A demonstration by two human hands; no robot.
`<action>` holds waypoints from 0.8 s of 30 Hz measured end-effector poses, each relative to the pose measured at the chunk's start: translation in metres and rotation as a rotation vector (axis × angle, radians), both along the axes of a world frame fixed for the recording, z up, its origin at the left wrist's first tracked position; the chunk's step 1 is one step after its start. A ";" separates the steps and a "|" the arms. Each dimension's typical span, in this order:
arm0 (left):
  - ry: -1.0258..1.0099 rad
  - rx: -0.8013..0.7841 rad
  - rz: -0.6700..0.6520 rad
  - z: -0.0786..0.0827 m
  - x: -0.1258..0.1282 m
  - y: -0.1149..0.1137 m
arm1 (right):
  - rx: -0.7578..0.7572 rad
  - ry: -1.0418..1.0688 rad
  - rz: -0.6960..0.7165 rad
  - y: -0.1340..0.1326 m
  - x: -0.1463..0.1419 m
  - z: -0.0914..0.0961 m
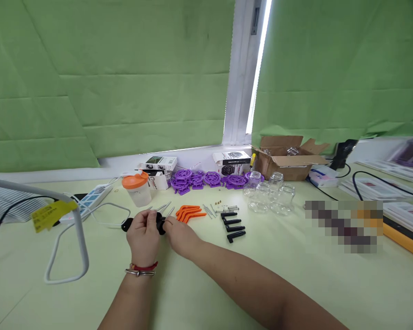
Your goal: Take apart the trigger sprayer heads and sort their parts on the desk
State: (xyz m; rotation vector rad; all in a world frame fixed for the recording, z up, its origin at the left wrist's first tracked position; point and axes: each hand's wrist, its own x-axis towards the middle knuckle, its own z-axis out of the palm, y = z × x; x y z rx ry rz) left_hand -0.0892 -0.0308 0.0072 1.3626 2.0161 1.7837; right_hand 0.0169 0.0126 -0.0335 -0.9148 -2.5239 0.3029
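My left hand (143, 234), with a red band and a metal bangle at its wrist, is closed on a small black part (160, 223). Against the other side of that part, the fingers of my right hand (179, 234) are pinched. Its exact kind is hidden by my fingers. Another black piece (126, 224) shows just left of my left hand. Beyond the hands lie orange levers (189, 213), thin metal rods (164, 207), springs (232, 208) and tiny brass-coloured bits (218, 202). Several black L-shaped pieces (234, 228) lie in a column right of my right hand.
An orange-lidded cup (139, 195) stands behind my left hand. Purple wheel-like parts (211, 178), printed boxes (232, 163), clear jars (282, 198) and an open carton (291, 165) line the back. At left are a power strip (94, 197) and a grey tube frame (83, 247).
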 end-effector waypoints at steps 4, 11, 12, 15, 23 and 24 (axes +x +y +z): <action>0.226 0.025 -0.129 -0.004 0.001 0.002 | -0.181 0.311 -0.004 -0.001 0.013 0.006; 0.330 0.013 -0.461 -0.008 0.019 0.002 | -1.045 0.856 -0.058 -0.010 0.059 0.035; 0.320 0.001 -0.508 -0.009 0.024 0.001 | -1.092 0.875 -0.063 -0.011 0.066 0.036; 0.302 -0.048 -0.602 -0.010 0.040 -0.003 | -1.155 0.889 -0.089 -0.014 0.086 0.033; 0.511 -0.135 -0.702 -0.024 0.055 -0.004 | -1.185 0.726 -0.204 -0.020 0.108 0.022; 0.559 -0.134 -0.700 -0.026 0.055 -0.004 | -1.172 0.698 -0.208 -0.022 0.109 0.020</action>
